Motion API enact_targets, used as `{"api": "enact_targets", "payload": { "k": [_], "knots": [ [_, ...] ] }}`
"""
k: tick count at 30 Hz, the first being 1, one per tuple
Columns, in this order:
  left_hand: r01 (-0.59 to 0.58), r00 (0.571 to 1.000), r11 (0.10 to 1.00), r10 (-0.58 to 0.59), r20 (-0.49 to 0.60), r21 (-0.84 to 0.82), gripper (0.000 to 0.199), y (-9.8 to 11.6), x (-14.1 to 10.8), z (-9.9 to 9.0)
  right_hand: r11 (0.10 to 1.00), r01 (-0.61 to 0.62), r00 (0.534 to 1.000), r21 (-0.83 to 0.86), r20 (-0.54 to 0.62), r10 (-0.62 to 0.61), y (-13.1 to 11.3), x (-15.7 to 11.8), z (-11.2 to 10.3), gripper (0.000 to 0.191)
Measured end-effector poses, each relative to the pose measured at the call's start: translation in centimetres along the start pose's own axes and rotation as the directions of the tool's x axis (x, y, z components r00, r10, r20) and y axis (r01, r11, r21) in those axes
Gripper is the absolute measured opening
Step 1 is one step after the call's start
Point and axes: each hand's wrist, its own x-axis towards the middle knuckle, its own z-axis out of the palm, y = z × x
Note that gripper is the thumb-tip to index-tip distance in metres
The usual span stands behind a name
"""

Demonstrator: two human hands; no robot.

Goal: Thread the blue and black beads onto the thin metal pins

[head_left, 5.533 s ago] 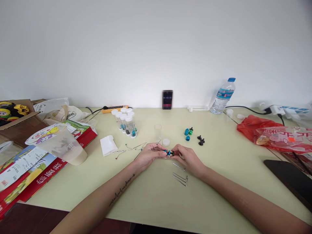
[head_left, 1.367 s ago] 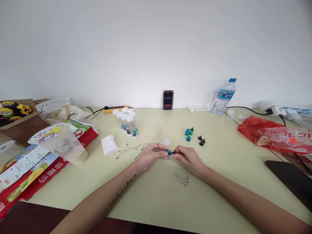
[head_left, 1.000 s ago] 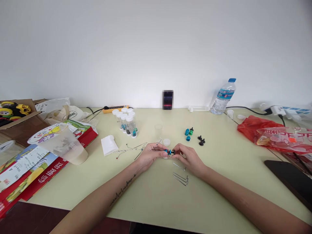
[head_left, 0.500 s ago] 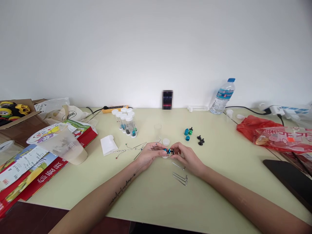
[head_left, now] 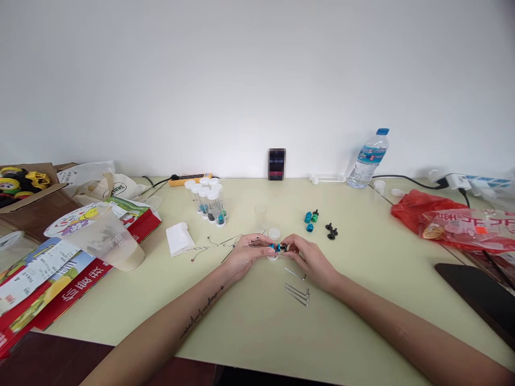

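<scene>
My left hand (head_left: 250, 254) is closed, thumb and fingers pinching a small blue metal fitting (head_left: 272, 246); a thin silver rod also shows along its fingers. Facing it, my right hand (head_left: 308, 258) pinches a small black screw-like piece (head_left: 284, 247) that lines up with the blue fitting. Whether the two pieces are joined cannot be made out. Just behind the fingers lie a white round cap (head_left: 274, 234) and a clear open tube (head_left: 260, 215). L-shaped hex keys (head_left: 296, 294) rest below my right hand. Thin bent metal rods (head_left: 209, 244) are scattered left of my left hand.
Capped clear tubes (head_left: 213, 206) stand at back left near white paper (head_left: 179, 239). Blue and green fittings (head_left: 309, 217) and black screw-like pieces (head_left: 332, 232) lie to the right. A water bottle (head_left: 369, 158) leans on the wall; a phone (head_left: 277, 164) stands at the back.
Both hands stay almost in place. The black piece and the blue fitting between my fingertips have shifted or turned very slightly.
</scene>
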Motion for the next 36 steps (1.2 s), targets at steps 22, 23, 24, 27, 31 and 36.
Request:
{"api": "enact_targets", "payload": {
  "k": [22,23,24,27,31,36],
  "knots": [
    [-0.018,1.0,0.998,0.018,-0.001,0.053,0.026,0.39,-0.21,0.38,1.0,-0.023,0.999,-0.02,0.027,0.024,-0.16,-0.06,-0.14,0.023],
    [-0.02,1.0,0.998,0.021,-0.01,0.051,0.027,0.4,-0.19,0.37,1.0,-0.021,1.0,-0.009,0.018,0.021,-0.1,-0.08,-0.08,0.02],
    [-0.022,1.0,0.999,0.023,-0.017,0.049,0.028,0.41,-0.18,0.37,1.0,-0.014,1.0,0.001,0.01,0.014,-0.02,-0.1,-0.02,0.018],
    [-0.026,0.999,0.999,0.027,-0.021,0.048,0.029,0.35,-0.13,0.34,1.0,0.016,1.0,0.014,-0.014,-0.016,0.29,-0.13,0.18,0.013],
    [-0.03,0.999,0.999,0.031,-0.015,0.037,0.028,0.2,-0.1,0.26,1.0,0.027,0.999,-0.003,-0.022,-0.027,0.41,-0.09,0.29,0.013],
    [-0.031,0.999,0.999,0.031,-0.018,0.021,0.026,0.07,-0.1,0.23,0.999,0.005,1.0,-0.045,0.029,-0.003,0.01,0.01,0.01,0.026]
  ]
}}
